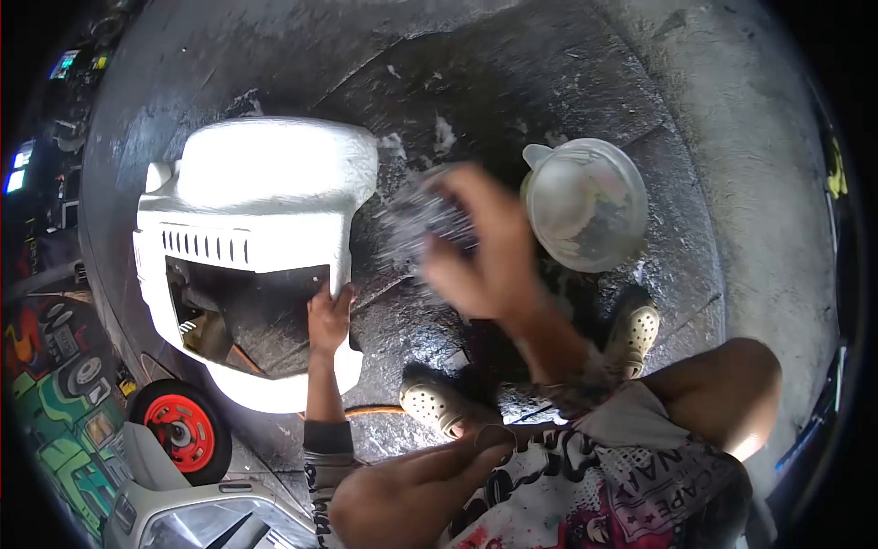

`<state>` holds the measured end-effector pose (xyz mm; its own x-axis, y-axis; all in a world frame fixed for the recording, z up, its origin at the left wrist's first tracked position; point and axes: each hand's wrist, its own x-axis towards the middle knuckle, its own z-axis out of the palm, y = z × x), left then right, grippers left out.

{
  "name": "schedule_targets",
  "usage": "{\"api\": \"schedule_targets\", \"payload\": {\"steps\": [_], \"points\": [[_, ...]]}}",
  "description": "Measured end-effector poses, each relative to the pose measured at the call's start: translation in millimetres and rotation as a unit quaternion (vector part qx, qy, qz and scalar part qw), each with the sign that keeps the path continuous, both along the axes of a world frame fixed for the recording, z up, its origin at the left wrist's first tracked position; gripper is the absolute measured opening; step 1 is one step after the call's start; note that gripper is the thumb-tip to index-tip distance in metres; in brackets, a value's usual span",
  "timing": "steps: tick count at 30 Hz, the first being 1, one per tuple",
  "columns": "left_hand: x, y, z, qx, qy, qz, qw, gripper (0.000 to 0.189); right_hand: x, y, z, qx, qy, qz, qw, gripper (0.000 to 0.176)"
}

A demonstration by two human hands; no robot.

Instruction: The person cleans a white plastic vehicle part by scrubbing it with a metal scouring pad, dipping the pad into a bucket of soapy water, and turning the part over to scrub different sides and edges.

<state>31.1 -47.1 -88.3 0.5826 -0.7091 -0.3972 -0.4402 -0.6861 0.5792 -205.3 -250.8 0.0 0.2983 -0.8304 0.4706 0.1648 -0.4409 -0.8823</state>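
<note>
A white vehicle body panel (pixel 274 165) with a row of slots and a large opening sits on the wet floor at left. My left hand (pixel 329 316) is closed around the narrow strip beside the opening, at the panel's right side. To the right of the panel, my right hand (pixel 489 247) is raised and smeared by motion. Its fingers curl around a dark grey, streaky thing (pixel 425 220), too blurred to name. Just right of that hand stands a round translucent tub (pixel 622 206) with whitish foam and liquid in it.
White foam patches (pixel 444 135) lie on the dark wet floor. My feet wear beige clogs (pixel 430 407). An orange hose or cord (pixel 375 410) runs behind my left arm. At lower left are a red-rimmed wheel (pixel 178 432) and a grey vehicle body (pixel 165 499).
</note>
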Motion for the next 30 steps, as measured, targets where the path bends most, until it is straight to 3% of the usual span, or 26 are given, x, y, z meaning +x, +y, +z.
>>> {"api": "schedule_targets", "payload": {"steps": [1, 2, 3, 6, 7, 8, 9, 10, 12, 13, 14, 16, 17, 18, 20, 22, 24, 25, 27, 29, 30], "points": [[1, 2, -2, -0.028, -0.002, -0.005, 1.0, 0.026, -27, -14, 19, -0.001, 0.079, 0.014, 0.997, 0.021], [3, 4, -4, -0.055, -0.004, -0.01, 0.998, 0.025, -50, -22, 36, 0.102, 0.218, 0.012, 0.971, 0.025], [3, 8, -2, -0.07, 0.008, -0.012, 0.997, 0.027, -70, -32, 39, 0.103, 0.331, 0.001, 0.938, 0.029], [-2, 17, 1, -0.077, -0.022, -0.006, 0.997, 0.028, -103, -54, 31, 0.067, 0.639, 0.02, 0.766, 0.038], [-8, 18, 5, -0.049, -0.025, 0.013, 0.998, 0.025, -105, -60, 21, 0.065, 0.641, 0.018, 0.764, 0.038], [-19, 15, 3, -0.05, -0.022, 0.013, 0.998, 0.025, -104, -67, 6, 0.076, 0.682, 0.08, 0.723, 0.038], [-32, 11, 0, -0.162, -0.204, 0.027, 0.965, 0.023, -103, -74, -9, 0.088, 0.718, 0.142, 0.676, 0.039], [-43, 11, -3, -0.263, -0.376, 0.036, 0.888, 0.024, -103, -79, -27, 0.092, 0.717, 0.145, 0.675, 0.039], [-67, 10, -4, -0.354, -0.274, -0.082, 0.89, 0.03, -100, -88, -55, -0.001, 0.709, 0.204, 0.675, 0.039], [-80, 8, -7, -0.267, -0.08, -0.07, 0.958, 0.035, -93, -93, -46, 0.038, 0.738, 0.234, 0.632, 0.044], [-89, -6, -13, -0.26, 0.066, -0.005, 0.963, 0.038, -91, -89, -26, 0.04, 0.737, 0.234, 0.633, 0.044], [-90, -48, -44, -0.288, 0.288, 0.158, 0.899, 0.047, -92, -73, 21, 0.051, 0.714, 0.144, 0.683, 0.044], [-83, -66, -66, -0.328, 0.359, 0.249, 0.838, 0.054, -99, -65, 36, 0.053, 0.655, 0.119, 0.744, 0.044], [-76, -79, -73, -0.326, 0.359, 0.25, 0.838, 0.054, -106, -55, 48, 0.055, 0.591, 0.092, 0.8, 0.045], [-62, -109, -80, -0.427, 0.378, 0.331, 0.752, 0.066, -111, -29, 71, 0.028, 0.437, 0.12, 0.891, 0.044], [-55, -122, -74, -0.427, 0.386, 0.357, 0.736, 0.071, -105, -1, 56, 0.019, 0.256, 0.152, 0.954, 0.044], [-55, -129, -69, -0.425, 0.393, 0.384, 0.719, 0.075, -82, 32, 30, 0.096, 0.127, 0.175, 0.972, 0.038], [-56, -128, -70, -0.441, 0.368, 0.371, 0.73, 0.075, -73, 41, 19, 0.191, 0.15, 0.195, 0.95, 0.036], [-59, -121, -66, -0.455, 0.341, 0.363, 0.738, 0.075, -48, 58, -22, 0.266, 0.126, 0.156, 0.943, 0.035], [-63, -104, -40, -0.572, 0.334, 0.209, 0.719, 0.077, -37, 70, -66, 0.426, -0.033, 0.176, 0.887, 0.036], [-63, -90, -26, -0.576, 0.326, 0.218, 0.717, 0.077, -32, 75, -75, 0.501, -0.131, 0.19, 0.834, 0.036]]}}
